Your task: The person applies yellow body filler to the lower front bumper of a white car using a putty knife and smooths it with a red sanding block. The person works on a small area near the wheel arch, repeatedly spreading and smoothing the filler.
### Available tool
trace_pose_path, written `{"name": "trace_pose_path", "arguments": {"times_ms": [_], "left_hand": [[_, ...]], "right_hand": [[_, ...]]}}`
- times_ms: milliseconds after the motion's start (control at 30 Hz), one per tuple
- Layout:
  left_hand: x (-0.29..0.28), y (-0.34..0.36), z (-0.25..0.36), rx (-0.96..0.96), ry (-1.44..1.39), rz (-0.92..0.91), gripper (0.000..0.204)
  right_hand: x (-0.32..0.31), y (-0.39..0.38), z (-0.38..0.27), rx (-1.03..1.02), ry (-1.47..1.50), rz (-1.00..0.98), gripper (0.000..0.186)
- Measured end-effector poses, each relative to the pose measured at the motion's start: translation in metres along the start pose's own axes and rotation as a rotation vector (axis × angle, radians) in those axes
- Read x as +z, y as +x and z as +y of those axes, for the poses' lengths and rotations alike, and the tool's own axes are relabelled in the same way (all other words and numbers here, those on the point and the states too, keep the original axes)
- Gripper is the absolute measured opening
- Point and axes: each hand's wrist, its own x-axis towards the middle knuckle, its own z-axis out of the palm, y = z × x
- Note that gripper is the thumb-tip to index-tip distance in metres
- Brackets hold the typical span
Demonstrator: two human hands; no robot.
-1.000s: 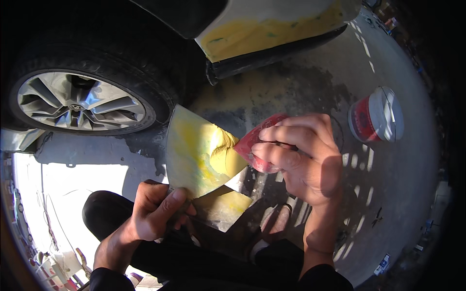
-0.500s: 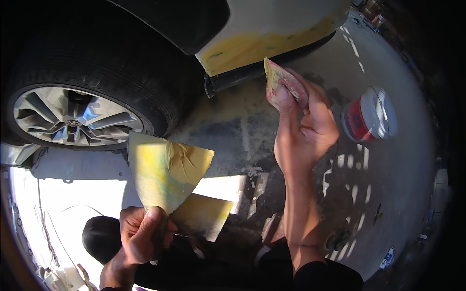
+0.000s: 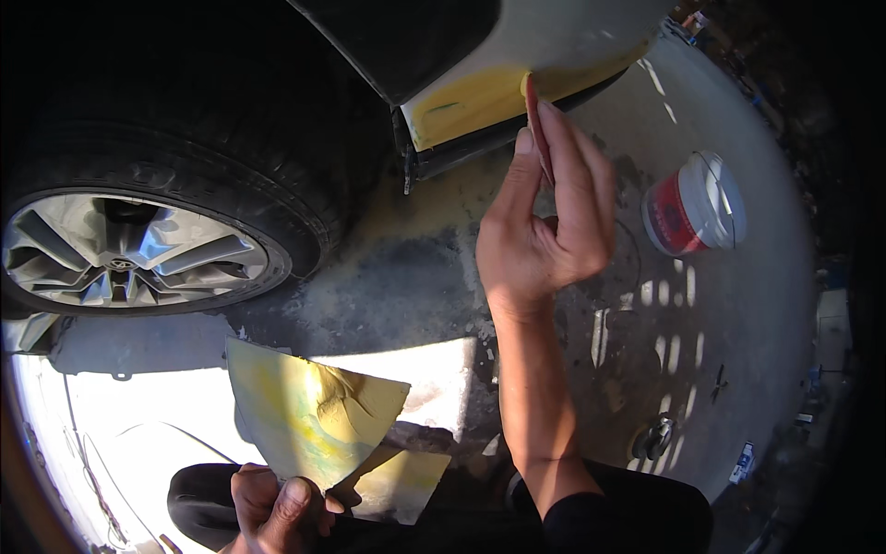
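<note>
My left hand (image 3: 277, 508) is closed round the handle of a wide, fan-shaped putty knife (image 3: 277, 397). A mound of yellow body filler (image 3: 346, 399) lies on its blade. A second yellow-smeared blade (image 3: 401, 485) shows beneath it, partly covered. Between thumb and fingers, my right hand (image 3: 558, 217) pinches a thin red spreader (image 3: 537, 129), seen nearly edge-on, with yellow filler at its tip. The tip overlaps the yellow-coated lower edge of a pale car body panel (image 3: 471, 103); whether it touches I cannot tell.
A car wheel (image 3: 138, 249) with a black tyre fills the left side. A clear bucket (image 3: 692, 203) with red on its side stands on the floor to the right. Black trim (image 3: 489, 143) runs under the panel. A dark round object (image 3: 653, 439) lies at lower right.
My right hand has moved up and left to the panel, turning the red spreader edge-on. My left hand has lowered with the putty knife. The view has shifted slightly.
</note>
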Motion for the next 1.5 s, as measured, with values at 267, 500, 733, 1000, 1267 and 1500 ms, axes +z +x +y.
{"name": "trace_pose_path", "arguments": {"times_ms": [267,500,733,1000,1267,1500], "left_hand": [[-0.016,-0.005,-0.006,-0.018,-0.012,-0.027,0.05],[-0.015,-0.007,0.0,-0.058,-0.052,-0.05,0.05],[-0.017,-0.012,-0.009,-0.09,-0.077,-0.006,0.054],[-0.02,-0.013,-0.013,-0.071,-0.085,-0.035,0.056],[-0.017,-0.008,-0.007,-0.08,-0.06,-0.044,0.053],[-0.011,-0.006,-0.007,-0.102,-0.035,-0.015,0.054]], "right_hand": [[0.018,-0.02,-0.023,-0.01,0.037,-0.036,0.036],[0.015,-0.035,-0.038,-0.059,0.002,-0.154,0.034],[-0.004,-0.01,-0.025,0.007,0.019,-0.063,0.035],[0.003,0.011,-0.002,-0.112,-0.06,0.001,0.032],[0.018,-0.014,-0.021,-0.093,0.049,-0.058,0.044],[0.009,-0.03,-0.031,-0.144,0.073,-0.264,0.033]]}}
